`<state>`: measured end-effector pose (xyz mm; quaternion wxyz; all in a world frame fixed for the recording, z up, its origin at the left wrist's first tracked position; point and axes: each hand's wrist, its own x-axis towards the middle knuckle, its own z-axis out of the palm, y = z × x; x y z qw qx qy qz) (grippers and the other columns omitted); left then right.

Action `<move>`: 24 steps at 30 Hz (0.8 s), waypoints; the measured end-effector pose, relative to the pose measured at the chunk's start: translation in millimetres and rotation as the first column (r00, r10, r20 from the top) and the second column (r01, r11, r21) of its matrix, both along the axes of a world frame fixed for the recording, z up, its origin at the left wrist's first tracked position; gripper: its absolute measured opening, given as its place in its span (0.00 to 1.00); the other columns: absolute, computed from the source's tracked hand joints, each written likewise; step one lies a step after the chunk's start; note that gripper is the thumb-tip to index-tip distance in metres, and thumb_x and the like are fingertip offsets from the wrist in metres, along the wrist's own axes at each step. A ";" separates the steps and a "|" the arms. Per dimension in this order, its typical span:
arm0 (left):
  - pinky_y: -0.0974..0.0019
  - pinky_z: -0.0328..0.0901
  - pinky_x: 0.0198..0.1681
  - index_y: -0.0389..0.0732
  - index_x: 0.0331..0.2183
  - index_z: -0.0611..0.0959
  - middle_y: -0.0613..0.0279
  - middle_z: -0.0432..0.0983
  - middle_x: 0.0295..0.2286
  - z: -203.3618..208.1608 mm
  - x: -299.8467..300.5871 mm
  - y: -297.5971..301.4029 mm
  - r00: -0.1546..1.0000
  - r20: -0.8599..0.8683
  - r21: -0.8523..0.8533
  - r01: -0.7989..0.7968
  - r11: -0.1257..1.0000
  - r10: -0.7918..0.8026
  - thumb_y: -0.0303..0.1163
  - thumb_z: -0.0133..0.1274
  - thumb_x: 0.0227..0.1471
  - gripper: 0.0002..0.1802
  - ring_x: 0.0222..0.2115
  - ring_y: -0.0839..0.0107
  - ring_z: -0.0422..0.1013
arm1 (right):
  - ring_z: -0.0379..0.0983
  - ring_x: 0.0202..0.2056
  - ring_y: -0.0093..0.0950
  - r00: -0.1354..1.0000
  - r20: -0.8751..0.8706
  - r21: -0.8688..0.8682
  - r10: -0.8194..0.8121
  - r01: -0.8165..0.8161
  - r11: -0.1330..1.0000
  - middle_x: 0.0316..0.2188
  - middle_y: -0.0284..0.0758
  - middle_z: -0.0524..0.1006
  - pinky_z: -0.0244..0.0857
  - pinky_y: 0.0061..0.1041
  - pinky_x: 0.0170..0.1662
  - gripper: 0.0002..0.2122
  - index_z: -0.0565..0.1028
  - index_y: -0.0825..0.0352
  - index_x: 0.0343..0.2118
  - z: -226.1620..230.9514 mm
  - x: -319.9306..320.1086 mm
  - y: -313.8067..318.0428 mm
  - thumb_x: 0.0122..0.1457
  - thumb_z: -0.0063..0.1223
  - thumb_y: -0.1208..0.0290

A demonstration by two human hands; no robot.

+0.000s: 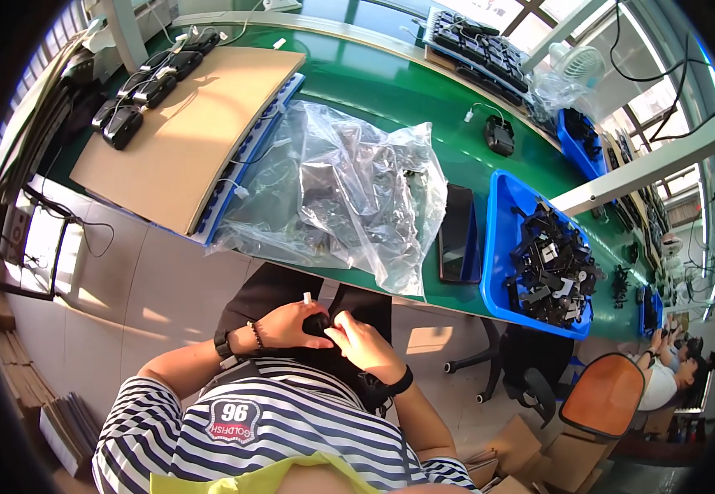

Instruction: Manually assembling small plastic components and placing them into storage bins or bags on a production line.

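Above my lap, just off the table's near edge, both hands meet around a small black part (317, 323), mostly covered by fingers. My left hand (285, 327) is closed around it, and a white plug connector (307, 298) pokes up beside the fingertips. My right hand (363, 344) presses thumb and fingers together in a pinch against the same part's right side. Whatever lies between those fingertips is hidden. Straight ahead on the green table (357, 90) lies a crumpled clear plastic bag (357, 189) with dark things inside.
A blue bin (493, 247) of small black parts stands right, beside a dark flat tray (459, 239). Cardboard (201, 107) at left carries several black wired units (123, 123). One black unit (500, 134) sits farther back. An orange chair (603, 395) and seated people are at right.
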<state>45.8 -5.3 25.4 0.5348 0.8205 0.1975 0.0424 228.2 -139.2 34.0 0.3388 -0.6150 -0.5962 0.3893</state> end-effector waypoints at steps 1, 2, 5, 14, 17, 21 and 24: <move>0.57 0.69 0.45 0.33 0.46 0.79 0.45 0.79 0.38 -2.1 0.0 -1.0 1.000 0.025 0.014 0.003 1.000 -0.003 0.54 0.67 0.45 0.37 0.40 0.50 0.76 | 0.76 0.23 0.44 0.982 0.186 0.004 0.033 -0.034 0.999 0.24 0.43 0.76 0.70 0.38 0.28 0.11 0.69 0.67 0.41 0.2 1.6 0.3 0.66 0.53 0.64; 0.57 0.69 0.45 0.33 0.46 0.79 0.45 0.79 0.37 -4.1 -0.2 -2.0 0.999 0.049 0.029 0.006 1.000 -0.008 0.54 0.67 0.45 0.37 0.40 0.50 0.76 | 0.76 0.24 0.44 0.929 0.365 0.005 0.062 -0.068 0.998 0.25 0.43 0.76 0.71 0.37 0.28 0.12 0.69 0.67 0.41 0.0 1.0 1.1 0.66 0.52 0.63; 0.57 0.69 0.45 0.33 0.46 0.79 0.44 0.79 0.37 -8.6 1.5 -2.9 0.998 0.065 -0.001 -0.003 1.000 0.003 0.54 0.67 0.45 0.37 0.39 0.49 0.77 | 0.76 0.23 0.44 0.886 0.462 0.082 -0.022 -0.018 0.996 0.26 0.42 0.75 0.70 0.38 0.28 0.12 0.69 0.67 0.41 0.2 -7.6 1.6 0.66 0.52 0.63; 0.59 0.69 0.45 0.33 0.46 0.79 0.45 0.80 0.36 -8.6 1.7 4.0 0.999 0.009 -0.132 -0.037 0.991 0.038 0.54 0.67 0.46 0.36 0.38 0.51 0.77 | 0.75 0.24 0.48 0.965 0.208 0.223 -0.160 0.112 0.968 0.25 0.42 0.75 0.69 0.42 0.29 0.11 0.68 0.67 0.39 1.4 -15.7 14.7 0.65 0.53 0.64; 0.61 0.69 0.45 0.34 0.46 0.79 0.47 0.80 0.36 -5.2 7.7 6.5 0.999 -0.035 -0.158 -0.016 0.987 0.010 0.53 0.67 0.46 0.36 0.38 0.54 0.77 | 0.75 0.26 0.48 0.993 0.063 0.236 -0.101 0.083 0.968 0.26 0.43 0.75 0.68 0.42 0.30 0.11 0.67 0.68 0.37 -2.4 1.8 10.4 0.65 0.53 0.65; 0.63 0.69 0.45 0.35 0.45 0.80 0.52 0.80 0.36 6.4 11.3 4.6 0.998 -0.056 -0.221 0.028 0.975 -0.041 0.49 0.69 0.46 0.33 0.38 0.62 0.76 | 0.75 0.27 0.48 0.993 0.115 0.038 0.011 -0.016 0.999 0.26 0.43 0.76 0.68 0.42 0.30 0.10 0.67 0.68 0.37 2.4 10.6 11.1 0.65 0.52 0.66; 0.65 0.68 0.46 0.35 0.44 0.80 0.55 0.79 0.36 7.7 11.3 7.1 1.000 -0.018 -0.262 0.009 0.965 -0.014 0.45 0.70 0.47 0.29 0.38 0.67 0.75 | 0.76 0.28 0.48 0.976 0.211 -0.064 0.048 -0.035 0.997 0.27 0.44 0.77 0.68 0.42 0.31 0.10 0.68 0.68 0.38 5.4 9.6 7.5 0.66 0.50 0.65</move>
